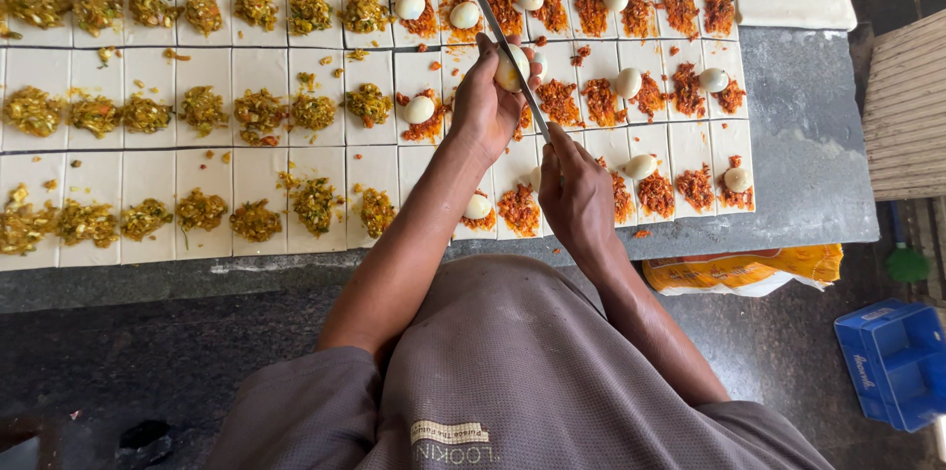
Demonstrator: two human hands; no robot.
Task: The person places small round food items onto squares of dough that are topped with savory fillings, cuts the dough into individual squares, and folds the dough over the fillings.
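Hands meet above the dough squares (256,66): left (485,100) cupping a boiled egg (510,69), right (574,192) gripping a knife (503,36).

I am looking down on my left hand (485,105) cupping a boiled egg (510,68) at centre frame, while my right hand (576,196) is holding a long knife (501,36) laid across it. Dough squares (148,174) are lying on the grey counter (808,155), green filling (256,219) left, orange filling (591,9) right.

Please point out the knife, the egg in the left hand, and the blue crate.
knife (490,15): head view, middle of the blade.
egg (510,68): head view, white surface showing between the fingers.
blue crate (895,360): head view, top face.
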